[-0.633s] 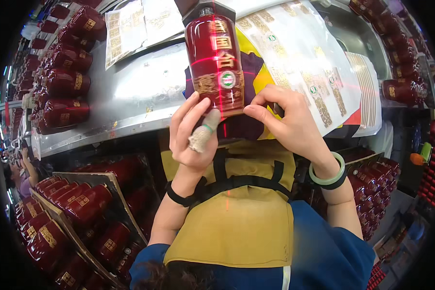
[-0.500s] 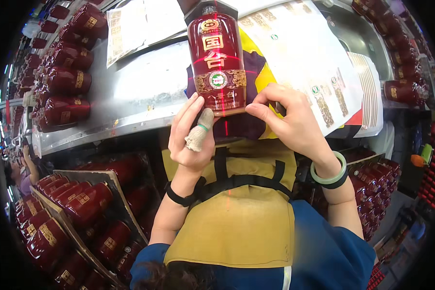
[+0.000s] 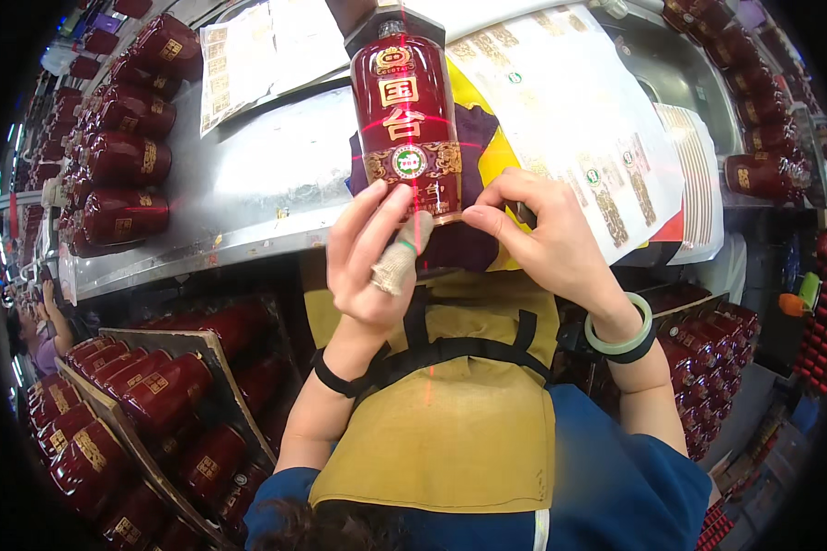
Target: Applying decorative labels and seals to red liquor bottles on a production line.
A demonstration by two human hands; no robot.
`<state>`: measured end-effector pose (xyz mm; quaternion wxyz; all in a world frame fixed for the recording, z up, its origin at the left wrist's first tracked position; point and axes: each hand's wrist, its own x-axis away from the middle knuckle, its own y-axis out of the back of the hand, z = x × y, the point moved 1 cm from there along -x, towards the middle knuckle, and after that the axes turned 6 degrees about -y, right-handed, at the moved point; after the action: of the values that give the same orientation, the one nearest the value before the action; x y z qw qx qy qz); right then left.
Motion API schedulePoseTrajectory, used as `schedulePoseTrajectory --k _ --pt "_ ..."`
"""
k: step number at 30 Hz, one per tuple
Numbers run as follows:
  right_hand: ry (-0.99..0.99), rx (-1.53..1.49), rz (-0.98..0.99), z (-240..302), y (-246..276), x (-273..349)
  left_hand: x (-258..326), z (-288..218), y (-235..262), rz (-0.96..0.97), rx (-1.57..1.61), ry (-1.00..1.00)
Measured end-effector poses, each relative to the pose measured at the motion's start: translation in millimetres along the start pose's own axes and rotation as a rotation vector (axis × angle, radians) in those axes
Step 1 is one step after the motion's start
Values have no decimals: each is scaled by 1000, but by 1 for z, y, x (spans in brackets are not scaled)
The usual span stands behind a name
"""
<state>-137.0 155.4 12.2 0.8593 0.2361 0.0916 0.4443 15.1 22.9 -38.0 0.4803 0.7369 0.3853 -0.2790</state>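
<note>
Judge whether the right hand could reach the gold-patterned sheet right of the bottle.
Probably yes: the right hand is close beside the patterned sheet, with nothing visible blocking the way between them.

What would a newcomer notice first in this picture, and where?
Probably the glossy dark-red bottle at top centre, red light lines across it, the left hand at its lower end and the right hand by its lower right corner. Then the pale cloth cover on the left thumb and the green bangle on the right wrist. Similar bottles crowd the left side.

gold characters and round green-and-white emblem on dark red bottle
</note>
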Motion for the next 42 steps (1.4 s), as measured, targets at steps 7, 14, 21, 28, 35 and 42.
schedulePoseTrajectory --k 7,14,21,28,35,42 --pt "-25 -7 14 3 0 2 10 10 1 -89 64 46" --pt "-20 3 3 1 0 1 10 5 6 -28 -66 -66" --pt "-37 7 10 0 1 -1 -2 -4 -1 -2 -97 -152" --pt "-26 -41 6 -1 -4 1 10 11 0 -107 94 61" --pt "-14 -21 -6 -2 -1 0 7 3 2 -14 -187 -184" --pt "-22 -19 -11 -2 -2 -1 -6 -1 -1 43 -29 -122"
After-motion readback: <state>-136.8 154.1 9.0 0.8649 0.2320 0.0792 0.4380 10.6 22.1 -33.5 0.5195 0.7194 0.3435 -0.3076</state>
